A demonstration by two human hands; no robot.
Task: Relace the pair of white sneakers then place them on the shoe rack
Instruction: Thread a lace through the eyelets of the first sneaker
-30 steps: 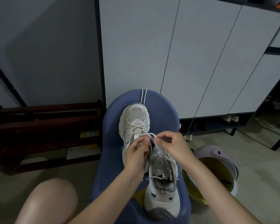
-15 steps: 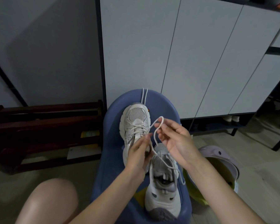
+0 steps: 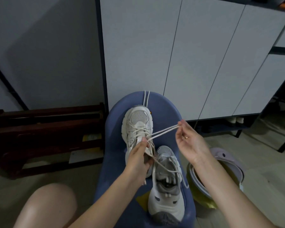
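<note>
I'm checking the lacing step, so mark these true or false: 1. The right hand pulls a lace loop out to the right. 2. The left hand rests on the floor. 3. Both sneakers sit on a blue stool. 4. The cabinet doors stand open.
1. True: the right hand pinches the lace loop.
2. False: the left hand holds the far sneaker.
3. True: the near sneaker shares the blue stool.
4. False: the white cabinet doors are closed.

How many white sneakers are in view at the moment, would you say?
2. The far sneaker lies on the blue seat, under the left hand; the near sneaker lies beside it, closer to the person. None seems hidden.
</note>
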